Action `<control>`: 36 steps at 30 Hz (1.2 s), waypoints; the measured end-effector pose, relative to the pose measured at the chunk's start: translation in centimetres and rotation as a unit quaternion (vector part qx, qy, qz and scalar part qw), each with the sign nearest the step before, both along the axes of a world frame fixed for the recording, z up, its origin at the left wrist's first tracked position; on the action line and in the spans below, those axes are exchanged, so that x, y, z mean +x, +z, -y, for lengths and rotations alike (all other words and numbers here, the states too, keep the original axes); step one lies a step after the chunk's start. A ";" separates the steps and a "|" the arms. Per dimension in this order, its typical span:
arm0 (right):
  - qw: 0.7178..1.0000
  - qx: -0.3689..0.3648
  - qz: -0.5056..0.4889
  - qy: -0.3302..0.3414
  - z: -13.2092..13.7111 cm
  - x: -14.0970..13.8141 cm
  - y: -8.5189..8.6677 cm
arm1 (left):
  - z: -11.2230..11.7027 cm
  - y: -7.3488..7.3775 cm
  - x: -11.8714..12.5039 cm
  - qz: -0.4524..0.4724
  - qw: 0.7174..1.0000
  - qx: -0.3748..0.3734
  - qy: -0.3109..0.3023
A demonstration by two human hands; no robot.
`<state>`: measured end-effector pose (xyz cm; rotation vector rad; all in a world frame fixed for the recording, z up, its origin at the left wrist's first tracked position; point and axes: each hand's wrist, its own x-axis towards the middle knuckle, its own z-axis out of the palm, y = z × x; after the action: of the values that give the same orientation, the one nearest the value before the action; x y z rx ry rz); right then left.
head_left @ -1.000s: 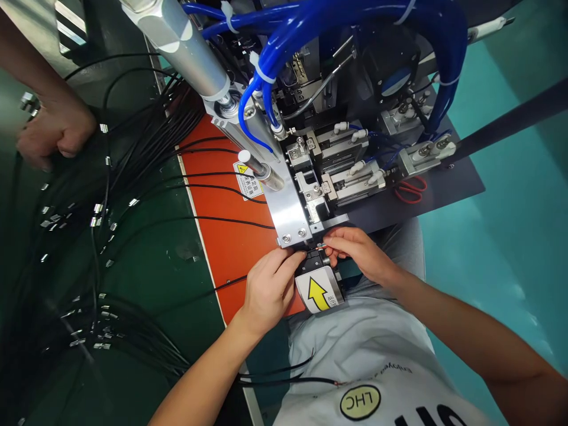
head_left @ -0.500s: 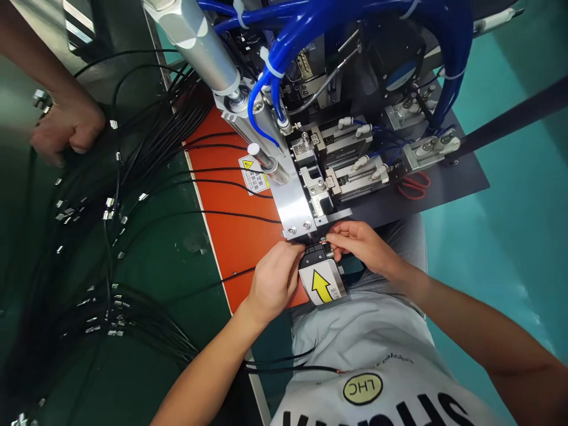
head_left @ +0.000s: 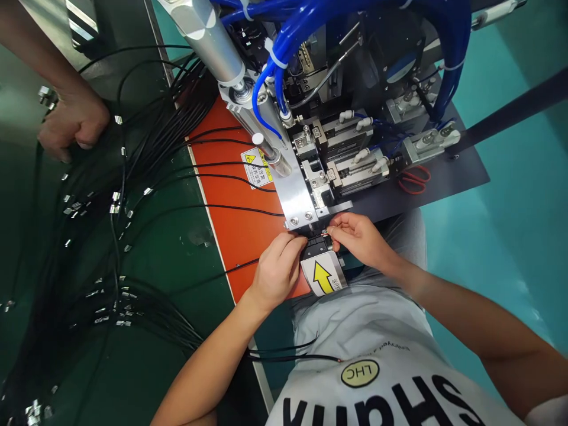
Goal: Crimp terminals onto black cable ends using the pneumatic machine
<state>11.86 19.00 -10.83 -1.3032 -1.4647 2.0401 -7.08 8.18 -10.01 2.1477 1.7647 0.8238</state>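
Head view: far left, a co-worker's hand (head_left: 75, 127) is at the green table (head_left: 177, 236), fingers bent, anything under it hidden. Around it, bunched black cables (head_left: 189, 97) and silver connectors (head_left: 123, 323), many, partly blurred, no reliable count. Next, the orange panel (head_left: 228, 236): five cables cross it above the person's hands, plus one lower cable (head_left: 244, 263) running in behind the left hand (head_left: 279, 266). That hand is narrow, thumb and fingers drawn together at the left side of a black block (head_left: 316, 245); whether it grips the cable, cannot tell. Key relation: a tiny wire end (head_left: 325, 232) lies between the hands, right of the left fingertips, touching the right ones, so the right hand (head_left: 359, 239) is nearer. Long axis looks roughly left-right, too small to be sure. Right hand is narrow, apparently pinching that wire end. Farther right, red handles (head_left: 416, 179) lie on a dark base plate (head_left: 461, 177). Counts: one co-worker's hand, two own hands, one black block, one wire end seen there, one pair of red handles.
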 end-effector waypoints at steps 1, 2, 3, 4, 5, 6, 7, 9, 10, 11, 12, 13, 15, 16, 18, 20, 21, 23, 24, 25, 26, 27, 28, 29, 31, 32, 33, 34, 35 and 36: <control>1.000 -0.007 -0.002 -0.001 0.0 0.0 0.1 | 0.0 0.0 0.0 -0.004 1.000 0.003 0.001; 1.000 -0.018 -0.006 0.000 0.0 0.0 0.3 | 0.0 -0.1 0.0 -0.008 1.000 0.006 0.002; 0.999 -0.031 -0.011 0.003 0.0 0.0 0.4 | 0.0 -0.1 0.0 -0.009 1.000 0.008 0.002; 0.999 -0.044 -0.018 0.008 0.0 0.1 0.6 | 0.0 -0.1 -0.1 -0.009 1.000 0.009 0.000; 0.998 -0.055 -0.025 0.013 0.0 0.2 0.7 | 0.0 -0.2 -0.1 -0.008 1.000 0.010 -0.001; 0.998 -0.060 -0.033 0.016 0.0 0.3 0.7 | 0.0 -0.2 -0.1 -0.007 1.000 0.009 -0.003; 0.997 -0.059 -0.041 0.016 0.1 0.4 0.7 | 0.0 -0.2 -0.1 -0.006 1.000 0.010 -0.004; 0.998 -0.039 -0.048 0.012 0.2 0.6 0.4 | 0.0 -0.3 -0.1 -0.003 1.000 0.014 -0.007; 0.999 -0.024 -0.046 0.010 0.2 0.6 0.2 | 0.0 -0.4 -0.1 -0.003 1.000 0.017 -0.008; 0.999 -0.013 -0.041 0.010 0.2 0.6 0.0 | 0.0 -0.4 0.0 -0.002 1.000 0.018 -0.008; 0.999 -0.006 -0.034 0.012 0.2 0.6 -0.2 | 0.1 -0.5 0.0 -0.003 1.000 0.016 -0.007; 0.999 -0.004 -0.029 0.018 0.2 0.7 -0.3 | 0.2 -0.4 0.1 -0.006 1.000 0.016 -0.003; 0.999 0.006 -0.021 0.025 0.3 0.9 -0.1 | 0.5 -0.3 0.3 -0.026 0.999 0.016 0.012; 0.999 0.024 -0.017 0.023 0.4 1.0 0.1 | 0.7 -0.2 0.4 -0.048 0.998 0.021 0.027; 0.995 0.096 -0.003 0.019 0.9 1.4 0.7 | 1.2 0.2 0.7 -0.101 0.992 0.034 0.064; 0.984 0.178 0.009 0.022 1.4 1.8 1.2 | 1.6 0.6 0.9 -0.117 0.990 0.029 0.071; 0.979 0.203 0.012 0.028 1.7 1.9 1.3 | 1.8 0.8 1.0 -0.100 0.993 0.016 0.061; 0.979 0.202 0.013 0.022 1.8 2.1 1.1 | 2.3 1.1 0.8 -0.030 0.998 -0.028 0.039; 0.984 0.178 0.012 0.012 1.7 2.1 0.9 | 2.6 1.3 0.6 0.004 0.998 -0.048 0.043; 0.989 0.146 0.009 0.001 1.5 2.0 0.7 | 3.1 1.5 0.4 0.025 0.996 -0.061 0.060; 0.994 0.112 0.006 -0.008 1.3 1.9 0.4 | 3.6 1.6 0.2 0.031 0.994 -0.068 0.081; 0.997 0.081 0.002 -0.013 1.0 1.7 0.3 | 4.2 1.7 -0.1 0.024 0.992 -0.071 0.105; 0.998 0.056 0.000 -0.013 0.7 1.6 0.2 | 4.9 1.8 -0.3 0.004 0.989 -0.071 0.126; 0.999 0.037 0.000 -0.008 0.5 1.4 0.2 | 5.6 1.7 -0.4 -0.024 0.987 -0.072 0.142; 1.000 0.010 0.002 0.003 0.2 0.9 0.3 | 7.0 1.5 -0.5 -0.083 0.980 -0.086 0.161; 1.000 0.001 0.002 0.005 0.1 0.7 0.3 | 7.5 1.4 -0.5 -0.109 0.976 -0.094 0.166; 1.000 -0.008 0.000 0.002 0.1 0.6 0.3 | 7.9 1.2 -0.4 -0.130 0.972 -0.101 0.169; 1.000 -0.015 -0.005 -0.005 0.1 0.4 0.3 | 8.2 1.1 -0.4 -0.146 0.969 -0.108 0.168; 1.000 -0.024 -0.013 -0.010 0.2 0.3 0.3 | 8.4 1.0 -0.4 -0.156 0.967 -0.113 0.165; 0.999 -0.033 -0.022 -0.014 0.2 0.2 0.2 | 8.5 1.0 -0.4 -0.164 0.967 -0.118 0.158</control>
<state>12.05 18.76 -10.67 -1.2874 -1.3630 2.1028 -7.52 -0.32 -9.05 1.9582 2.2805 0.3025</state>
